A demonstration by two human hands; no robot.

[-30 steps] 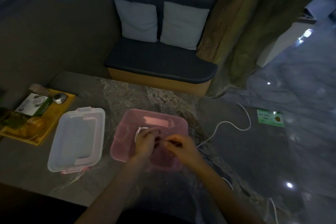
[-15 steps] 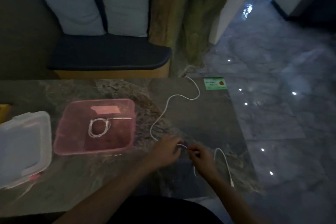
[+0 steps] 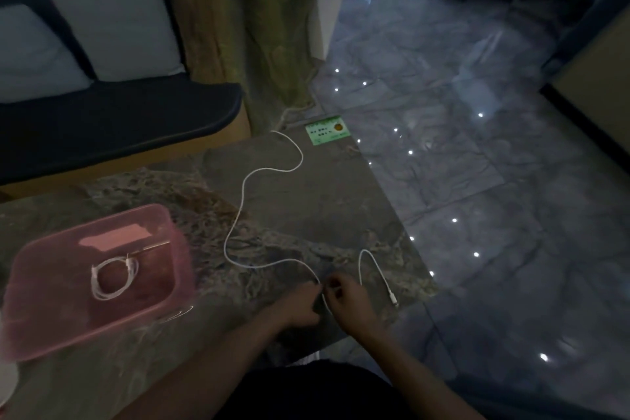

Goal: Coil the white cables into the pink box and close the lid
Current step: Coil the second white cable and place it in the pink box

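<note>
The pink box (image 3: 41, 327) stands open on the marble table at the left, and a coiled white cable (image 3: 114, 278) lies inside it. A second, long white cable (image 3: 238, 222) snakes loose across the table from its far edge to the near right corner, where its plug end (image 3: 393, 300) rests. My left hand (image 3: 300, 305) and my right hand (image 3: 347, 302) are close together at the table's front right, both pinching this long cable. The clear lid (image 3: 6, 382) shows only as a sliver at the left edge.
A green card (image 3: 327, 134) lies at the table's far right corner. The table's right edge (image 3: 402, 228) drops to a glossy tiled floor. A dark bench with pale cushions (image 3: 112, 31) and an olive curtain (image 3: 238, 27) stand behind the table.
Both hands left the pink box, where the first cable stays coiled, and moved right to the long cable. The view swung right, and the lid slid almost out of frame.
</note>
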